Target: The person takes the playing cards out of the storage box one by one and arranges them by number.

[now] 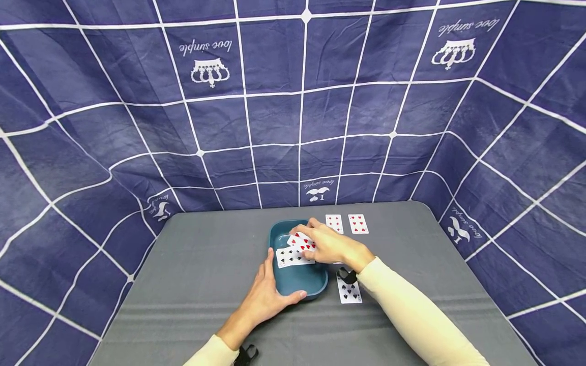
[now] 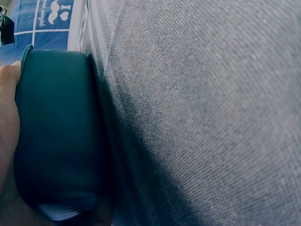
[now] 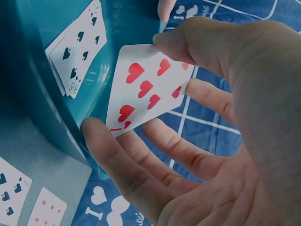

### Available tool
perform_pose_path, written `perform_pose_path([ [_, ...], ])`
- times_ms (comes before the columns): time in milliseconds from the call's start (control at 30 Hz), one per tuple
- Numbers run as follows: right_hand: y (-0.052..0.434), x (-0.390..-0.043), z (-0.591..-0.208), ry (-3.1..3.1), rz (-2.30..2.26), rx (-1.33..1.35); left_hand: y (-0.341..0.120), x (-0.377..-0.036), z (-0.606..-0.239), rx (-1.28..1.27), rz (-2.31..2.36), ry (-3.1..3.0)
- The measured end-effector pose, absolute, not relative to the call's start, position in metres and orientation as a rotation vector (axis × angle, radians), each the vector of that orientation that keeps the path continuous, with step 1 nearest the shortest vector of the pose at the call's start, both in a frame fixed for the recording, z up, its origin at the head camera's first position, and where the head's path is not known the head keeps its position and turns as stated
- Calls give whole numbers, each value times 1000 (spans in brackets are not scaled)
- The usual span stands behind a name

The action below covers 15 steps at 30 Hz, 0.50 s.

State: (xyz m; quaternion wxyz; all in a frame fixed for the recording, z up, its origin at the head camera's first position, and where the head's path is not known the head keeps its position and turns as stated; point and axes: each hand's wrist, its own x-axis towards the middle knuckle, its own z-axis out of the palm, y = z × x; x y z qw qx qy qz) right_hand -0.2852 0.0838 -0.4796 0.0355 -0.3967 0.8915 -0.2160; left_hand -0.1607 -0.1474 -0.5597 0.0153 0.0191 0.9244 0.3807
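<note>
A teal tray (image 1: 297, 284) sits mid-table with black spade cards (image 1: 289, 257) lying face up inside. My left hand (image 1: 265, 297) grips its near-left rim, thumb on the front edge; the left wrist view shows the tray wall (image 2: 56, 127) against my palm (image 2: 7, 122). My right hand (image 1: 327, 244) hovers over the tray and pinches a red hearts card (image 1: 303, 242). In the right wrist view that hearts card (image 3: 148, 89) is held face up between thumb and fingers (image 3: 122, 155), above the spade cards (image 3: 80, 52).
Two red-suited cards (image 1: 334, 222) (image 1: 358, 223) lie face up beyond the tray on the grey table (image 1: 206, 264). A spade card (image 1: 349, 293) lies right of the tray, near my right forearm. Blue gridded cloth (image 1: 302, 117) walls in the table on three sides.
</note>
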Motion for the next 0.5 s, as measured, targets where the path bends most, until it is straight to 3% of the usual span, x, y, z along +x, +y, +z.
perform_pose_path([
  [500, 95, -281, -475, 2753, -682, -1217, -147, -161, -561, 68, 1170, 2899],
])
